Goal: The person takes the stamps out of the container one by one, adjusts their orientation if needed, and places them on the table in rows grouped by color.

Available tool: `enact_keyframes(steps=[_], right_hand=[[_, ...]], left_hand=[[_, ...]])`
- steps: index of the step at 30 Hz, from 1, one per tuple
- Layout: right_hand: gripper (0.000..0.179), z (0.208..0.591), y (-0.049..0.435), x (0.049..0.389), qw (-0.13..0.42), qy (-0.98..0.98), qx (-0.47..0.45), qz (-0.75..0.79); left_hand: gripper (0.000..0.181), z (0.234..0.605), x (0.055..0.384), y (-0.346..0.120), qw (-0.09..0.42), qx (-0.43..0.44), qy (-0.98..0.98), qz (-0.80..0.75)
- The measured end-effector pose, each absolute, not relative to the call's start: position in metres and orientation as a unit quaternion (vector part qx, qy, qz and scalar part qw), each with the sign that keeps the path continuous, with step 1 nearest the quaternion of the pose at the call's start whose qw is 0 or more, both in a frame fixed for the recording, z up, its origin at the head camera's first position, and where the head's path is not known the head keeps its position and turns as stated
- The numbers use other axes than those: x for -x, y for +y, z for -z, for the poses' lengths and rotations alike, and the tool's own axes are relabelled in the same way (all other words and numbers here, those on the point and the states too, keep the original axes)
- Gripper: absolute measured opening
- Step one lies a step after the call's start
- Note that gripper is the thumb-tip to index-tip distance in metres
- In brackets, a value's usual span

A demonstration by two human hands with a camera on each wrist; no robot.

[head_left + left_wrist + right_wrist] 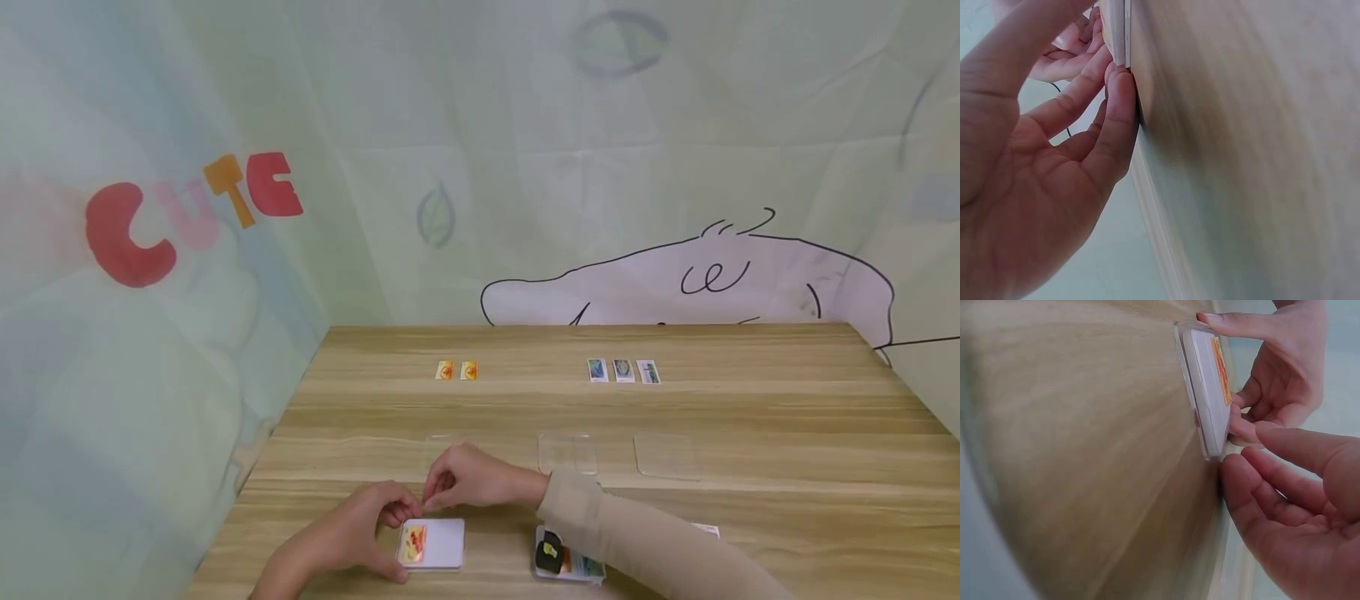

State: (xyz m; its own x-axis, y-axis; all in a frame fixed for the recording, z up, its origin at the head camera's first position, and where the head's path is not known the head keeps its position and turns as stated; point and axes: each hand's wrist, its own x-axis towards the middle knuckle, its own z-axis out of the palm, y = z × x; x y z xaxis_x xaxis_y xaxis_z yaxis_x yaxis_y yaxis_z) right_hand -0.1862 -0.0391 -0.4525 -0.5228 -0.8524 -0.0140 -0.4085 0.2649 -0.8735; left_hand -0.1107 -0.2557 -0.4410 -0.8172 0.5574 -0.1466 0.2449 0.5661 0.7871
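Observation:
A stack of white cards (446,542) lies near the table's front, in a clear plastic case (1186,369) seen in the right wrist view. On its left half sits a small orange picture card (414,543). My left hand (341,533) holds the stack at its left side, thumb at the near corner and fingertips at the far one. Just beyond the stack's far edge is my right hand (480,477), its fingers loosely bent. In the right wrist view, thumb and index finger are slightly apart with nothing visible between them, close to the case's corner.
Two orange cards (457,370) and three blue-green cards (623,371) lie at the back. Clear plastic squares (567,454) form a row mid-table. Under the right forearm, a black item with a yellow mark (550,552) rests on a clear case with cards (581,567).

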Motion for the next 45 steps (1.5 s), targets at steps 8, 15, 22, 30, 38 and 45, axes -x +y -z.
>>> enact_keyframes(steps=[8, 15, 22, 30, 38, 45], right_hand=[[0.006, 0.455, -0.041, 0.184, 0.234, 0.759, 0.428, 0.43], [0.007, 0.454, -0.043, 0.179, 0.216, 0.769, 0.436, 0.415], [0.01, 0.457, -0.046, 0.175, 0.202, 0.787, 0.429, 0.394], [0.012, 0.453, -0.047, 0.17, 0.201, 0.8, 0.414, 0.385], [0.013, 0.451, -0.048, 0.165, 0.187, 0.81, 0.415, 0.369], [0.014, 0.454, -0.05, 0.163, 0.178, 0.817, 0.411, 0.363]], left_hand=[[0.058, 0.44, 0.112, -0.255, 0.198, -0.225, 0.866, -0.4], [0.056, 0.441, 0.113, -0.255, 0.202, -0.222, 0.862, -0.408], [0.056, 0.443, 0.114, -0.256, 0.205, -0.223, 0.859, -0.413], [0.055, 0.445, 0.115, -0.257, 0.204, -0.227, 0.856, -0.417], [0.057, 0.444, 0.115, -0.256, 0.202, -0.226, 0.859, -0.413], [0.057, 0.445, 0.115, -0.256, 0.202, -0.223, 0.862, -0.409]])
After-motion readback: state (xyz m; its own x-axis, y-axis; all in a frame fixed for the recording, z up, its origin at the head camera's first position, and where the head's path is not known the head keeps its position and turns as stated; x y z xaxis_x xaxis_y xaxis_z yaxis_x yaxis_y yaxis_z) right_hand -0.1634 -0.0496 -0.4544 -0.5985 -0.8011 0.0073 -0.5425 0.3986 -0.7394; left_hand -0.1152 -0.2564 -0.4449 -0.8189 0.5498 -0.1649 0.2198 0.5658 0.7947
